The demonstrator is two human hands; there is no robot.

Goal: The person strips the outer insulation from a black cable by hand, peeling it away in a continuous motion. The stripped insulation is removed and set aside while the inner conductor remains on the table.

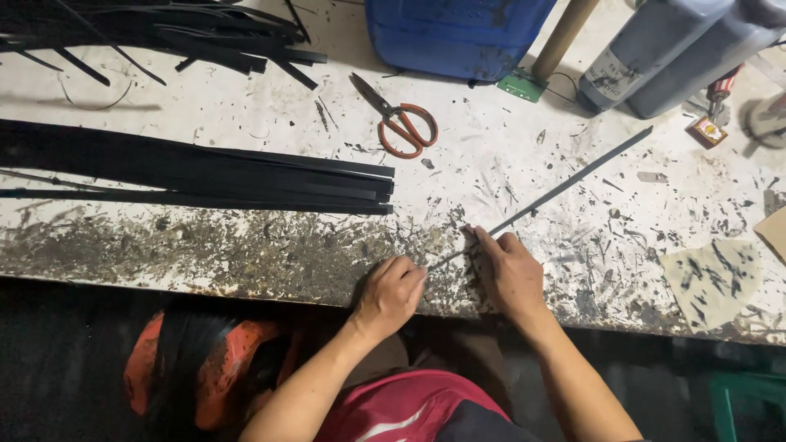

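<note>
Left hand and right hand are pinching 1 thin black strip on the counter; stacked strips lying beside, probably already done.

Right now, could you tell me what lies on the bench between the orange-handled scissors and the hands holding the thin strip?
In the head view, nothing whole: only stained benchtop with small black scraps lies between the scissors and the left hand and right hand on the thin strip.

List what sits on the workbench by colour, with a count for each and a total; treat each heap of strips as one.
Black strip heaps: 2 (far heap, near bundle)
Black single strip, held by left hand and right hand: 1
Orange-handled scissors: 1
Blue container: 1
Grey bottles: 2
Total: 7
</note>
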